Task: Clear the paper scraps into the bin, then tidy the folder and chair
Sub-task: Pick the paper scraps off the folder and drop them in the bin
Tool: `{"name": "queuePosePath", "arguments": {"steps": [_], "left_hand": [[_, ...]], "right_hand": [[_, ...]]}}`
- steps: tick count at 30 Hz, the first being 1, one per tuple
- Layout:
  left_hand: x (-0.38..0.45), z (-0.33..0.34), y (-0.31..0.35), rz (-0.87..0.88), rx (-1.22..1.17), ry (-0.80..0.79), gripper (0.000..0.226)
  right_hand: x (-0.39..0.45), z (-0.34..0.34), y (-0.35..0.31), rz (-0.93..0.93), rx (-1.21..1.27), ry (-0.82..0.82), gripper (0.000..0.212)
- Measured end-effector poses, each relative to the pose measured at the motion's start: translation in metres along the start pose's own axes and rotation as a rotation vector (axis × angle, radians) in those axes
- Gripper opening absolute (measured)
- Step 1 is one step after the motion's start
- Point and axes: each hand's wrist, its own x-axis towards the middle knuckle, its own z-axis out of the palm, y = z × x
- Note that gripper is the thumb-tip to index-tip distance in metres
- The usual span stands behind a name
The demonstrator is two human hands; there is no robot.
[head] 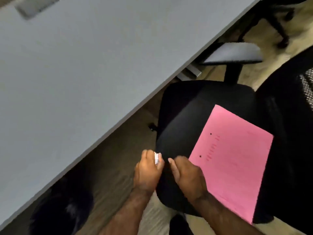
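A pink folder (233, 160) lies flat on the black seat of an office chair (184, 116). My left hand (147, 170) hovers at the seat's front-left edge, its fingers closed around small white paper scraps (156, 158). My right hand (186, 175) rests on the seat just beside it, fingers curled, touching the folder's near-left corner; I see nothing held in it. A dark round shape (62, 211) sits on the floor under the desk at lower left, blurred; I cannot tell whether it is the bin.
A grey desk (76, 65) fills the upper left, its edge running diagonally close to the chair. The chair's grey armrest (232, 53) and mesh back (306, 85) are at right. Another chair's base (277, 22) stands at the top right on the light floor.
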Motion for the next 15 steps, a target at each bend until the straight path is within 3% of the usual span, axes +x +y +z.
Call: {"name": "queuePosePath", "arguments": {"steps": [6, 9, 11, 15], "left_hand": [[-0.075, -0.085, -0.129, -0.231, -0.020, 0.175, 0.022], [-0.117, -0.115, -0.202, -0.365, -0.050, 0.279, 0.021], [-0.145, -0.131, -0.252, -0.431, -0.057, 0.344, 0.021], [-0.187, -0.148, -0.348, -0.561, -0.004, 0.389, 0.023]], "right_hand": [[-0.027, 0.092, -0.119, -0.339, -0.051, -0.091, 0.038], [-0.063, 0.158, -0.169, -0.413, 0.003, -0.224, 0.039], [-0.090, 0.206, -0.196, -0.405, 0.004, -0.279, 0.038], [-0.134, 0.302, -0.233, -0.166, -0.011, -0.432, 0.026]]}}
